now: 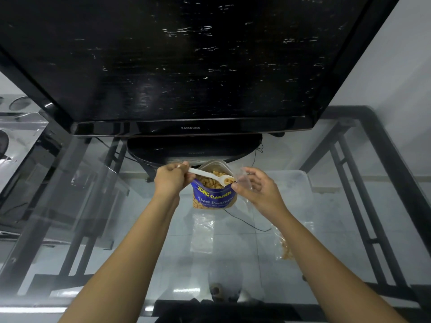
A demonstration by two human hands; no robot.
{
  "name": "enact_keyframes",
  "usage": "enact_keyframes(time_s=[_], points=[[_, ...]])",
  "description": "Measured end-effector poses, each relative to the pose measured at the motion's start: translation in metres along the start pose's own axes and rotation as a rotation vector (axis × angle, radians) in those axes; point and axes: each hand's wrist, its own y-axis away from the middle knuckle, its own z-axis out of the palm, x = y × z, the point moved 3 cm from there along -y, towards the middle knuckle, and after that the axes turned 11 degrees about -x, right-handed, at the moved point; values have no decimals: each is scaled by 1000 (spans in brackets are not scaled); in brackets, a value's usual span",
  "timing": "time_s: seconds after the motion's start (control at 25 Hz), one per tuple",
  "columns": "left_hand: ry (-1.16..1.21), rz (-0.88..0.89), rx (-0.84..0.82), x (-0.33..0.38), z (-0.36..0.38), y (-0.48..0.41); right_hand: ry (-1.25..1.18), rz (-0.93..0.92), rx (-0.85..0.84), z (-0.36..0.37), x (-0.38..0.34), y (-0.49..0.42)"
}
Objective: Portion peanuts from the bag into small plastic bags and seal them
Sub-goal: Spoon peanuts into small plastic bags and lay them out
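Note:
A blue peanut bag (213,197) stands open on the glass table (140,229), with peanuts showing in its mouth. My left hand (171,180) grips the handle of a white plastic spoon (210,176). The spoon's bowl holds a few peanuts at the bag's right rim. My right hand (254,190) pinches a small clear plastic bag (243,180) right beside the spoon's bowl. An empty small plastic bag (202,233) lies flat on the glass nearer to me. A small bag with peanuts in it (284,245) lies to the right.
A large black television (186,61) on its stand (193,148) stands just behind the peanut bag. A black cable (247,223) runs under the glass. A clear lidded box (291,183) shows below the glass at right, and the table's black frame (394,183) runs along the right.

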Motion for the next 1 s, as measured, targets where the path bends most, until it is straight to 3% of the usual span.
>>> enact_keyframes(time_s=[0.12, 0.2, 0.28, 0.36, 0.48, 0.56, 0.68, 0.76, 0.88, 1.0], points=[[-46, 84, 66, 4, -13, -3, -7, 4, -1, 0, 1, 1], [-424, 311, 119, 11, -13, 3, 1, 1, -2, 0, 1, 1], [-726, 541, 73, 15, 2, 19, 10, -5, -7, 1, -1, 1], [-751, 624, 6, 18, 16, 26, 19, -13, -4, 2, -2, 0], [-797, 610, 50, 26, 22, 26, 22, -12, -5, 4, -3, -2], [-957, 750, 90, 26, 26, 33, 36, -15, 2, 6, -4, -1], [-1101, 946, -37, 12, 42, 43, 37, -29, 27, 4, -2, 1], [-987, 749, -32, 14, 39, 31, 38, -28, 18, 4, -2, 1], [-634, 280, 54, 16, 18, 2, 47, -17, 7, 4, -1, 2], [-324, 92, 32, 9, 10, -8, 48, -12, 9, 3, -1, 4]])
